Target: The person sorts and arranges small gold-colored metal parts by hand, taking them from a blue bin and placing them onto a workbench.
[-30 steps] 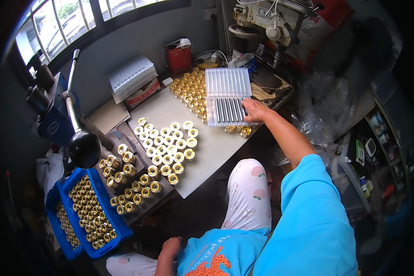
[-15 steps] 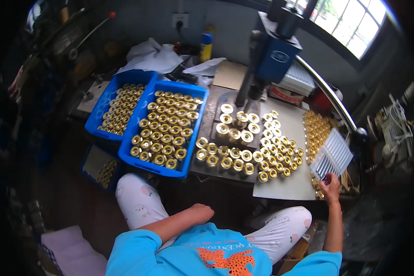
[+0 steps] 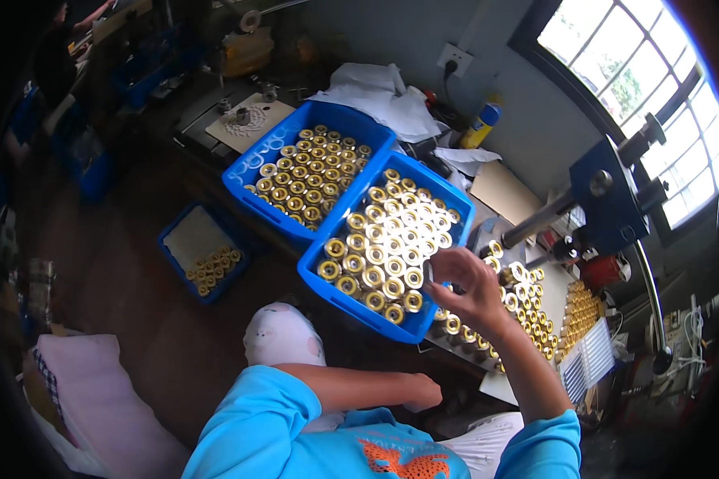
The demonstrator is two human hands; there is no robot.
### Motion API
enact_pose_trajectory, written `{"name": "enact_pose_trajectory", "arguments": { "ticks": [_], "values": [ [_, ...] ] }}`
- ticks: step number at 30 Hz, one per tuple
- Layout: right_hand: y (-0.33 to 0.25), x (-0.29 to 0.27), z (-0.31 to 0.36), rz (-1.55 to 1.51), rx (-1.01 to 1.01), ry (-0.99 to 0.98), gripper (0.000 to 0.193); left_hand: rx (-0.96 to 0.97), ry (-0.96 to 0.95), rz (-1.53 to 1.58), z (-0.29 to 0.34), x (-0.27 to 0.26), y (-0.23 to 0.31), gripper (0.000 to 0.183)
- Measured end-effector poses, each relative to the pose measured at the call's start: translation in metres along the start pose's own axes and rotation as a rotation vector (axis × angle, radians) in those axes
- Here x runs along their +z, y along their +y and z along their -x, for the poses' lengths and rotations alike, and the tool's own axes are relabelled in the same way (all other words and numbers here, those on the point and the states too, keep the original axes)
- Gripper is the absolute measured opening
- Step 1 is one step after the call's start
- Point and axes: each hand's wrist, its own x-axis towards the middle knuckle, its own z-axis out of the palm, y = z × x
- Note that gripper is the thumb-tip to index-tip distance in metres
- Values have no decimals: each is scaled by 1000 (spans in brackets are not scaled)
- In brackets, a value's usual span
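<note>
My right hand (image 3: 470,289) is raised at the right edge of a blue bin (image 3: 351,301), its thumb and fingers pinched together. A small pale piece shows at the fingertips, too little of it to name. Brass-coloured ring-topped cylinders (image 3: 374,277) stand upright in rows in that bin, lit brightly. Low over my lap rests my left hand (image 3: 423,391), loosely closed, with nothing seen in it. More brass cylinders (image 3: 527,299) stand on the bench beyond my right wrist, partly hidden by the hand and forearm.
Another blue bin (image 3: 232,177) of cylinders adjoins on the left; a smaller blue bin (image 3: 208,295) sits lower. A blue bench press (image 3: 607,191) stands at the right. Near it lies a pale slotted tray (image 3: 587,363). White sheets (image 3: 375,92) and a yellow-blue can (image 3: 482,124) are behind.
The view has turned left. My right hand has moved from beside the slotted tray to the right edge of the fuller blue bin. My left hand stays low over my lap.
</note>
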Motion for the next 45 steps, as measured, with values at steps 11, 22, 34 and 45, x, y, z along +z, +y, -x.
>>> {"name": "enact_pose_trajectory", "arguments": {
  "ticks": [11, 22, 34, 45],
  "values": [
    [-15, 139, -229, 25, -164, -258, 33, -166, -41, -186, -16, 11, -1, 28],
    [10, 205, -311, 279, -358, -462, 25, -5, 301, -82, -122, 92, -24, 28],
    [14, 232, -334, 414, -587, -565, 28, -82, 186, -11, -140, 102, -8, 28],
    [15, 239, -337, 444, -435, -570, 25, -139, 101, 36, -122, 82, -3, 28]
  ]
}}
